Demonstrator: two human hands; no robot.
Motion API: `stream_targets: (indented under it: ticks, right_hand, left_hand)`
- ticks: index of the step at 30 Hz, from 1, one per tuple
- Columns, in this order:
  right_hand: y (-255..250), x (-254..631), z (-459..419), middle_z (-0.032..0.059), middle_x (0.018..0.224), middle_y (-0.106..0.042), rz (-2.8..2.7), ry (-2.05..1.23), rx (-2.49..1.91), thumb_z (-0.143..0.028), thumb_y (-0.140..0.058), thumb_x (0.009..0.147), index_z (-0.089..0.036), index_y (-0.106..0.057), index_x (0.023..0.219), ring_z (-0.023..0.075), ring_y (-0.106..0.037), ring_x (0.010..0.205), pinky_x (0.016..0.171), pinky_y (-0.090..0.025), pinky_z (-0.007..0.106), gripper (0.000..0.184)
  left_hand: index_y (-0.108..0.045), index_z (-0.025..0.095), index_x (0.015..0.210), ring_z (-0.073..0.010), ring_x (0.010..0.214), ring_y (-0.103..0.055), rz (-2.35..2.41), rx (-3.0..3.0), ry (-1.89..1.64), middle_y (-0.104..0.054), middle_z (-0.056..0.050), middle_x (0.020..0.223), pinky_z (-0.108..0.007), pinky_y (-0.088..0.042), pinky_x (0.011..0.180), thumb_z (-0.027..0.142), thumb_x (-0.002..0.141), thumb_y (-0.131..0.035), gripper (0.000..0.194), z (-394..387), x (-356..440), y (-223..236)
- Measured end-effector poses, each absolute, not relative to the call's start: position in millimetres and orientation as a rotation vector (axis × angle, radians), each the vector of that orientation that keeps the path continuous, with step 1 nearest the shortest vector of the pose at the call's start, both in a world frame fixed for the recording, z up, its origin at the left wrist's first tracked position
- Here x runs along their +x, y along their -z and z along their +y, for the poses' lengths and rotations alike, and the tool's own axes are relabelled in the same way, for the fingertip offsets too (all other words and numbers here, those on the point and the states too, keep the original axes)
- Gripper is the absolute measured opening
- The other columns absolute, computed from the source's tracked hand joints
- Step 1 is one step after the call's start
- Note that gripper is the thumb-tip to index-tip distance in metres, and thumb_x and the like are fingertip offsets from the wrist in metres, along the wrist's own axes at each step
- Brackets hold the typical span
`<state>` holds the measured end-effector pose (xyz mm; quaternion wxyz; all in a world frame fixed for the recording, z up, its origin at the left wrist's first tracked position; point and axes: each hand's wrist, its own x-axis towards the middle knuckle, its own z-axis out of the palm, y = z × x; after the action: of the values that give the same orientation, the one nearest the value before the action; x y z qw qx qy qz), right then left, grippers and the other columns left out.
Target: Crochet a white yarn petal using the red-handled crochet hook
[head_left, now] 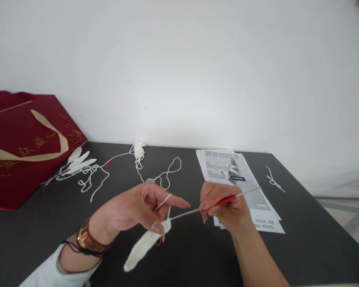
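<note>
My left hand (137, 209) pinches the top of a long white crocheted piece (143, 245) between thumb and fingers, with white yarn (164, 199) looped over the outstretched index finger. The piece hangs down toward the dark table (302, 239). My right hand (224, 209) is closed round a crochet hook (215, 204) with a red grip, its metal tip pointing left into the top of the piece.
A red gift bag (20, 147) with gold print lies at the back left. Beside it lie white crocheted petals (77, 161) and tangled yarn (139, 153). Printed instruction sheets (236, 175) sit behind my right hand. A short yarn scrap (273, 181) lies at the right.
</note>
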<state>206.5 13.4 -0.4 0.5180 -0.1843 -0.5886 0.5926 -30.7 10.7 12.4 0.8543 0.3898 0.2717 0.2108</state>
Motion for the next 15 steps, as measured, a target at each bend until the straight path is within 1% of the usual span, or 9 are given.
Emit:
stream_targets:
  ticks: [6, 9, 12, 15]
  right_hand:
    - [-3.2, 207.9, 12.7, 0.0034, 0.070, -0.067, -1.419, -1.439, -0.428, -0.025, -0.079, 0.075, -0.022, -0.078, 0.081, 0.0116, -0.062, 0.051, 0.042, -0.054, 0.021, 0.006]
    - [-2.6, 208.3, 13.1, 0.0039, 0.069, -0.068, -1.416, -1.448, -0.443, -0.027, -0.080, 0.074, -0.022, -0.078, 0.078, 0.0121, -0.061, 0.050, 0.041, -0.053, 0.022, 0.007]
    - [0.7, 205.6, 14.6, 0.0031, 0.063, -0.067, -1.312, -1.520, -0.462, -0.028, -0.081, 0.072, -0.020, -0.078, 0.076, 0.0122, -0.060, 0.047, 0.036, -0.051, 0.020, 0.009]
    - [4.4, 198.1, 16.6, 0.0006, 0.056, -0.065, -1.097, -1.655, -0.548, -0.030, -0.081, 0.071, -0.017, -0.076, 0.073, 0.0099, -0.057, 0.041, 0.034, -0.051, 0.018, 0.014]
  left_hand:
    - [-0.077, 0.016, 0.105, -0.0122, 0.045, -0.057, 0.575, 0.810, -0.437, -0.064, 0.002, 0.052, -0.023, -0.044, 0.048, 0.003, 0.054, -0.074, 0.052, 11.0, -30.5, -12.5]
    - [-0.078, 0.016, 0.103, -0.0115, 0.044, -0.054, 0.585, 0.847, -0.432, -0.061, 0.002, 0.051, -0.023, -0.041, 0.047, 0.005, 0.054, -0.074, 0.050, 10.7, -30.7, -12.2]
    - [-0.078, 0.018, 0.101, -0.0086, 0.043, -0.047, 0.632, 0.968, -0.453, -0.058, 0.003, 0.051, -0.022, -0.035, 0.046, 0.007, 0.058, -0.076, 0.045, 9.1, -30.1, -15.3]
    - [-0.078, 0.022, 0.104, -0.0072, 0.044, -0.042, 0.734, 1.124, -0.543, -0.059, 0.002, 0.055, -0.021, -0.030, 0.046, 0.009, 0.066, -0.076, 0.041, 7.1, -28.1, -20.4]
